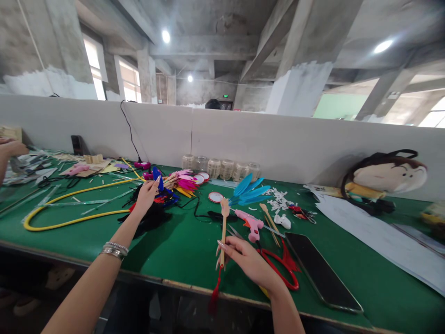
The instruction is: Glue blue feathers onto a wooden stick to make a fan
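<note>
The person's R hand (245, 260) holds the wooden stick (224, 227) btwn thumb & fingertips, near its lower end. The stick stands nearly upright, leaning slightly toward 12–1, over the near edge of the green table (187, 264). Bright blue feathers (250, 190) show by its upper end, fanned toward 1; can't tell if they're attached. A red tassel (214, 299) hangs below, abt 7 o'clock from that hand.

L hand (148, 197) is out at 10 from the R one, fingers drawn narrow at a dark blue feather (157, 178), over the mixed feather pile (181, 183) (pink, yellow, red, black). Can't tell whether it's actually gripping.

W/ the R hand as dial centre: pink glue gun (253, 226) just off at 12–1, red-handled scissors (294, 280) at 3–4, partly behind the wrist, black phone (323, 273) at 3–4 too, further out. White scraps (278, 199) at 1, plush head-shaped bag (389, 176) at 2 on the far side, white paper sheets (368, 236) nearer 3. Glass jars (226, 170) line up at 11–12 along the partition (243, 139); yellow tube (69, 226) bends round at 9–10. Another person's hand (13, 147) shows at far 10, blurry.
</note>
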A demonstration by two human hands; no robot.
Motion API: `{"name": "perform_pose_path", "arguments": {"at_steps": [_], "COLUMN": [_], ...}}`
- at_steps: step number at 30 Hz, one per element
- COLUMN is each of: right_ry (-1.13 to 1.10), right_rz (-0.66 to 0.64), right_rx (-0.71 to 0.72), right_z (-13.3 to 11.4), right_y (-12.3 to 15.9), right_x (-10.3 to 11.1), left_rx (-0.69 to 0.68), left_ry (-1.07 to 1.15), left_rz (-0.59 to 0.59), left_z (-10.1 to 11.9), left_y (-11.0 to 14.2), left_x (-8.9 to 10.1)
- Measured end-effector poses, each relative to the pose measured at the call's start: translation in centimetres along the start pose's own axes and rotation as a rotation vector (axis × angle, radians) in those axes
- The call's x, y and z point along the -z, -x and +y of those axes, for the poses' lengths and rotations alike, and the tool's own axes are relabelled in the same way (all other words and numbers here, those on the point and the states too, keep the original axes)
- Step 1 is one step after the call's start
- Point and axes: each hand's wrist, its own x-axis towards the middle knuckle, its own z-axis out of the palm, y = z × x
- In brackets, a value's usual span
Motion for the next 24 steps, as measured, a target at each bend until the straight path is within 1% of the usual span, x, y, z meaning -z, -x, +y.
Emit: {"name": "perform_pose_path", "arguments": {"at_steps": [3, 7, 11, 13, 15, 18, 21, 24], "right_ry": [-0.01, -0.007, -0.006, -0.011, -0.013, -0.028, -0.03, -0.025], "right_rz": [-0.028, -0.047, -0.05, -0.05, -0.047, -0.042, -0.035, -0.029], "right_rx": [-0.003, -0.002, 0.007, 0.004, -0.008, -0.02, -0.015, -0.002], "right_z": [0.0, 0.0, 0.1, 0.1, 0.1, 0.1, 0.2, 0.5], "right_y": [-0.1, -0.2, -0.2, -0.1, -0.1, -0.1, -0.1, -0.2], "right_x": [0.0, 0.0, -0.1, -0.1, 0.0, 0.0, 0.1, 0.1], "left_rx": [-0.014, -0.066, -0.104, -0.143, -0.196, -0.251, -0.283, -0.312], "left_ry": [0.001, -0.027, -0.186, -0.241, -0.223, -0.192, -0.152, -0.14], "left_rz": [-0.045, -0.212, -0.346, -0.438, -0.527, -0.608, -0.677, -0.702], "left_z": [0.4, 0.4, 0.0, 0.0, 0.1, 0.3, 0.2, -0.2], "left_y": [0.3, 1.1, 1.9, 2.4, 2.8, 3.4, 3.8, 3.9], "left_x": [0.2, -0.1, -1.0, -1.3, -1.4, -0.8, 0.4, 1.5]}}
